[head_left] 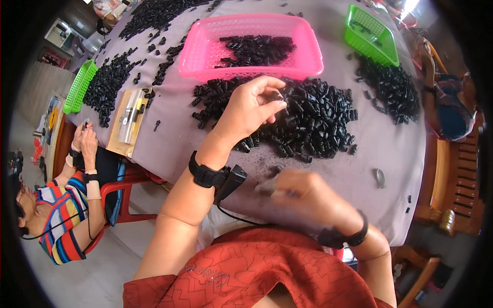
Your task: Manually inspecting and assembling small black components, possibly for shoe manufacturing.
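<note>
A large heap of small black plastic parts (313, 123) lies on the cloth in front of me. Over its near left side, my left hand (251, 105) is closed, thumb and fingers pinching a small black part (277, 96), mostly hidden by the fingertips. Lower and to the right, close to the table's near edge, my right hand (308, 197) is smeared by motion. Something pale and blurred (266, 186) shows at its fingertips; its kind is unclear, and whether the fingers grip it does not show. Behind the heap stands a pink plastic basket (251, 23) with more black parts inside.
Green baskets stand at left (81, 87) and right (390, 51), beside further black heaps. A wooden board (122, 146) carries a clear-wrapped roll. A small clear piece (379, 177) lies at right. At left a person (67, 205) in stripes works, seated on a red chair (136, 190).
</note>
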A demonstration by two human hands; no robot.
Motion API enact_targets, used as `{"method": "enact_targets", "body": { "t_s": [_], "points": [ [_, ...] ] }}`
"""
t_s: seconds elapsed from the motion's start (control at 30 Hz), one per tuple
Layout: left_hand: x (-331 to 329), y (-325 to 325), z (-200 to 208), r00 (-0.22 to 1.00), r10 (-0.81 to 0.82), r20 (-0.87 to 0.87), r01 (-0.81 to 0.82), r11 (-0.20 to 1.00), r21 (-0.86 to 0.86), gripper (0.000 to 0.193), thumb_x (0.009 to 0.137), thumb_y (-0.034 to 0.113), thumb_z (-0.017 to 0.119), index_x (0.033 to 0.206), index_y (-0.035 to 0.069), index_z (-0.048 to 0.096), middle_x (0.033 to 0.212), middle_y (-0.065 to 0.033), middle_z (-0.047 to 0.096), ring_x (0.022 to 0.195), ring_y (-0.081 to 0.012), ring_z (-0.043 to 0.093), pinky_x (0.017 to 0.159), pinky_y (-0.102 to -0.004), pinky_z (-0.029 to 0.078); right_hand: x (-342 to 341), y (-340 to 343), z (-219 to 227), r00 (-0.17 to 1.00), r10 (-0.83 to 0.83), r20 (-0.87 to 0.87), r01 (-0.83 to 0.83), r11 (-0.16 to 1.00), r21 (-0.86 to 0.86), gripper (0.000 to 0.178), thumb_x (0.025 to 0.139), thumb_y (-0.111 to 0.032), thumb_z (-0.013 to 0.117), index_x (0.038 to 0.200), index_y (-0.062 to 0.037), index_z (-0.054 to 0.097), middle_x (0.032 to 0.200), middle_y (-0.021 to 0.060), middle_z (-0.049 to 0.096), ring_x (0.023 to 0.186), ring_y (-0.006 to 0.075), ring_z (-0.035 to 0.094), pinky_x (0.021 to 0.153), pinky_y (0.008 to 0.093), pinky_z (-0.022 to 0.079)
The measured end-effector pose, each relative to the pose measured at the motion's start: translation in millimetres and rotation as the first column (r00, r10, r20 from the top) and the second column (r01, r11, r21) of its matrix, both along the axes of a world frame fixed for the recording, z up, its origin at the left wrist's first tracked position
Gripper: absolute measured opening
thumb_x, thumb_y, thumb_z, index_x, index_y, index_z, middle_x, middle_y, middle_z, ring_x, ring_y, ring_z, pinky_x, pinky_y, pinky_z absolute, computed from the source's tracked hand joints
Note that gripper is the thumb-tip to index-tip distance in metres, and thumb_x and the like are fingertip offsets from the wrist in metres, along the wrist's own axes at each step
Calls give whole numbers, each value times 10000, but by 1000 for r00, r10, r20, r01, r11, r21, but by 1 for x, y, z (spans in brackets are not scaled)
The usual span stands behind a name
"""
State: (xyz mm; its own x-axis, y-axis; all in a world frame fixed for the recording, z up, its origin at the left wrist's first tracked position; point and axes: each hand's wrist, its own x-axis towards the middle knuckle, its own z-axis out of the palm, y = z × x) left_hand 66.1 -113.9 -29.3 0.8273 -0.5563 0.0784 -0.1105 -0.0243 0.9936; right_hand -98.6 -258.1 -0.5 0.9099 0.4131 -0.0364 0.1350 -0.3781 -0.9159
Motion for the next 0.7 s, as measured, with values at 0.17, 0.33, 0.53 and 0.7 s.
{"method": "enact_targets", "body": {
  "t_s": [0.17, 0.33, 0.53, 0.7],
  "points": [
    [4, 4, -10, 1000, 14, -21, -15, 999, -42, 293, 848, 27, 670, 1132, 12, 603, 922, -33, 638, 594, -26, 532, 503, -186, 440, 6, 12, -20, 980, 129, -149, -131, 991, 0, 96, 823, -65, 633, 867, 15, 607, 931, 193, 624, 880, 349, 625, 763, 413, 496],
    [6, 9, -10, 999, -9, -53, 7, 999, -35, 208, 912, 59, 601, 1113, 8, 616, 883, -35, 672, 589, -37, 566, 510, -186, 454, 29, 4, -19, 989, -140, 41, 140, 990, 0, 196, 833, -20, 611, 1018, -21, 677, 1235, 207, 586, 1092, 317, 607, 884, 364, 497],
    [2, 4, -10, 995, 60, -78, -70, 989, -133, 200, 947, 120, 581, 1117, 21, 619, 933, -67, 697, 591, -49, 584, 523, -190, 464, 45, -20, -18, 868, -490, -79, 491, 822, 288, 221, 892, -37, 602, 1098, 23, 655, 1279, 95, 543, 957, 146, 626, 764, 255, 521],
    [-3, -2, -5, 983, -55, -174, 12, 971, -239, 215, 946, 105, 577, 1136, 16, 622, 956, -66, 692, 667, -80, 627, 588, -215, 513, 41, -37, -24, 842, -520, -146, 534, 760, 370, 174, 944, -74, 577, 1089, 13, 620, 786, -14, 524, 676, 53, 509, 592, 195, 419]
  ]
}}
